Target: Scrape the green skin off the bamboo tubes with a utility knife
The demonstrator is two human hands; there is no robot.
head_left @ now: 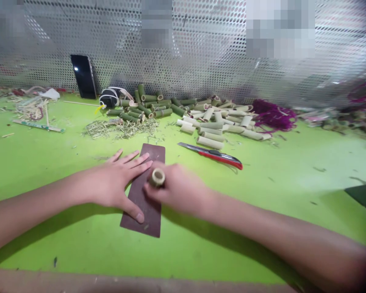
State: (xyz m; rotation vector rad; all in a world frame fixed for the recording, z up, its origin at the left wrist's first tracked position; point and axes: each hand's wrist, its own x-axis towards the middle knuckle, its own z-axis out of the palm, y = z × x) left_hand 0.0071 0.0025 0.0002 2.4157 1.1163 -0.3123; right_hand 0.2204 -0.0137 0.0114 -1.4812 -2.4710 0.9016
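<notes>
A strip of brown sandpaper (pixel 149 228) lies at a slant on the green tabletop. My left hand (pixel 112 181) rests flat over its left side, fingers spread and thumb near the lower middle. In my right hand (pixel 179 187) I grip a short bamboo tube (pixel 157 178) upright, its hollow cut end facing up, above the sandpaper's right side. Motion blurs the right hand, and the tube's lower end is hidden. Beyond it lies a box cutter (pixel 213 155) with a red and black handle, its blade out and pointing left.
Several bamboo pieces, green (pixel 149 106) and peeled (pixel 210 140), are heaped along the back, with shavings (pixel 122 129) before them. Purple string (pixel 274 116) lies to their right. A phone (pixel 84 77) leans on the perforated metal panel (pixel 201 61). A dark green sheet (pixel 364 197) sits far right.
</notes>
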